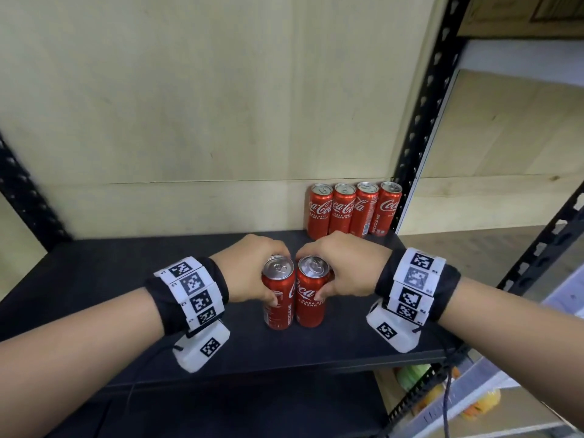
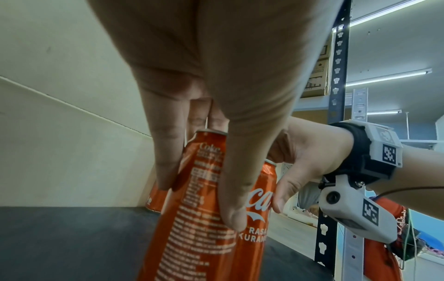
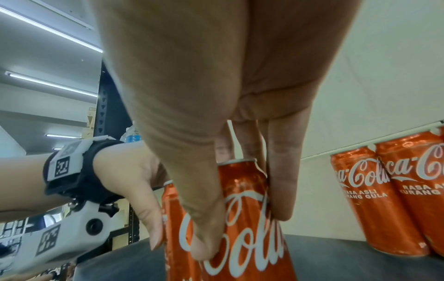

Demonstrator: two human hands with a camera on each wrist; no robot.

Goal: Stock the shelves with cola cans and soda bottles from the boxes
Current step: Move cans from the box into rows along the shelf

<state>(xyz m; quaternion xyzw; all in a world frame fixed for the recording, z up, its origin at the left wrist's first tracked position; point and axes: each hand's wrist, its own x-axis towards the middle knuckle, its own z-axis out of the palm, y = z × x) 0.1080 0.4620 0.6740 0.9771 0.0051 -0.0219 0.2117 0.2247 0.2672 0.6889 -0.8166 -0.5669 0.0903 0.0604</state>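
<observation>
Two red cola cans stand side by side, touching, on the black shelf (image 1: pixel 94 279). My left hand (image 1: pixel 252 273) grips the left can (image 1: pixel 278 298) from above, thumb on its front. My right hand (image 1: pixel 341 267) grips the right can (image 1: pixel 311 298) the same way. In the left wrist view my fingers wrap the left can (image 2: pixel 192 218), with the right can (image 2: pixel 259 205) beside it. The right wrist view shows my thumb and fingers round the right can (image 3: pixel 245 218). A row of several cola cans (image 1: pixel 354 210) stands at the shelf's back right, against the wall.
A black perforated upright (image 1: pixel 423 121) rises right of the can row. Pale wooden panels (image 1: pixel 189 105) close the back. A lower black shelf (image 1: pixel 237 406) lies beneath. Colourful goods (image 1: pixel 480 403) sit on a neighbouring rack at lower right.
</observation>
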